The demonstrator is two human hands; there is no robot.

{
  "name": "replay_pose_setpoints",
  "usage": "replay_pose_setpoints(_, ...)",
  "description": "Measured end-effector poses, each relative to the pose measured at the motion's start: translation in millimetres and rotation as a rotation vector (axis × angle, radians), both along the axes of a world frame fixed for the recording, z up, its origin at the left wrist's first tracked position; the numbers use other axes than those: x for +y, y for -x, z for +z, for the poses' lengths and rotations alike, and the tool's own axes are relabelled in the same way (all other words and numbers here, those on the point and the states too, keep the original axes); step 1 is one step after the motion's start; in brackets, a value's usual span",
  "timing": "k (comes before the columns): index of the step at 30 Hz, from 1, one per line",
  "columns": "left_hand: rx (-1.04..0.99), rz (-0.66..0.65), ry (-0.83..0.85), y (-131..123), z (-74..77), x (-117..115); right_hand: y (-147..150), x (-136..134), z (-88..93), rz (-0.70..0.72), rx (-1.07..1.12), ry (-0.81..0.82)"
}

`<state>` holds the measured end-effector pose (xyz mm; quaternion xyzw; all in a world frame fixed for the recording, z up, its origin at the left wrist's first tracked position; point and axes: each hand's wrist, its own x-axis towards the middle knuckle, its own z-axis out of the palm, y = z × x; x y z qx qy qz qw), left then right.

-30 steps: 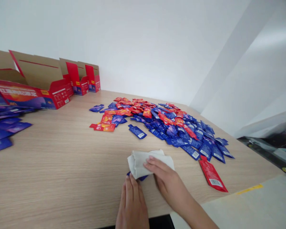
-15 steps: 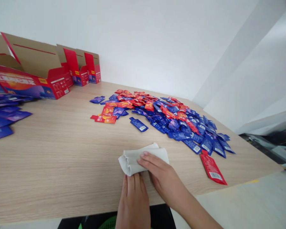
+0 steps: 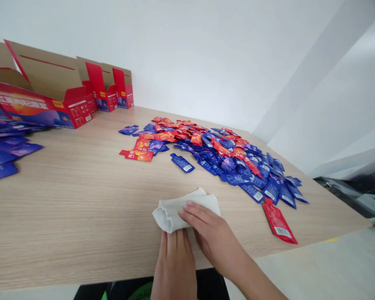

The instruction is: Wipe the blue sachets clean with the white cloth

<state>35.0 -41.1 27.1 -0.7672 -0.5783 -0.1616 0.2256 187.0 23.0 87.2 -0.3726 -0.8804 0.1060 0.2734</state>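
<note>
A folded white cloth (image 3: 183, 211) lies on the wooden table (image 3: 65, 212) near its front edge. My left hand (image 3: 174, 266) presses its lower edge from the front, and my right hand (image 3: 208, 227) lies across its top, fingers pointing left. Whatever lies beneath the cloth is hidden. Beyond my right hand spreads a heap of blue and red-orange sachets (image 3: 221, 158). Closest to my hands are a lone blue sachet (image 3: 182, 162) and a red sachet (image 3: 279, 223).
Opened red cardboard display boxes (image 3: 42, 104) stand along the wall at back left. Several blue sachets (image 3: 3, 154) lie in overlapping rows at the table's left. A green object (image 3: 143, 293) shows below the front edge, and dark equipment (image 3: 346, 193) sits beyond the right edge.
The cloth has shifted left between my hands, and the blue corner beneath it no longer shows. My view has tilted slightly upward, showing more below the table's front edge.
</note>
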Motion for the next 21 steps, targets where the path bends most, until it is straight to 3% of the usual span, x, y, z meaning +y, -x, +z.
replay_pose_setpoints(2,-0.001,-0.013,-0.002,4.9,-1.5,-0.9,-6.8,5.8,-4.8,-0.098,-0.031,-0.020)
replay_pose_setpoints(4,-0.021,-0.030,0.000,11.0,-1.7,-1.0,-28.2,15.1,-10.5,-0.319,-0.045,-0.021)
replay_pose_setpoints(6,-0.065,-0.043,0.016,16.1,2.1,1.9,-52.9,22.7,-16.0,-0.506,-0.051,-0.020)
replay_pose_setpoints(8,-0.120,-0.042,0.029,17.7,10.0,8.9,-71.1,26.1,-20.9,-0.601,-0.036,-0.024)
replay_pose_setpoints(12,-0.184,-0.044,0.074,10.9,25.0,30.8,-80.7,24.4,-28.5,-0.636,-0.005,-0.020)
replay_pose_setpoints(16,-0.162,-0.024,0.131,12.9,24.5,50.5,-80.1,23.4,-33.0,-0.639,0.003,-0.029)
replay_pose_setpoints(21,-0.144,0.191,0.208,60.4,37.1,66.2,-88.2,24.5,-37.7,-0.651,-0.032,-0.088)
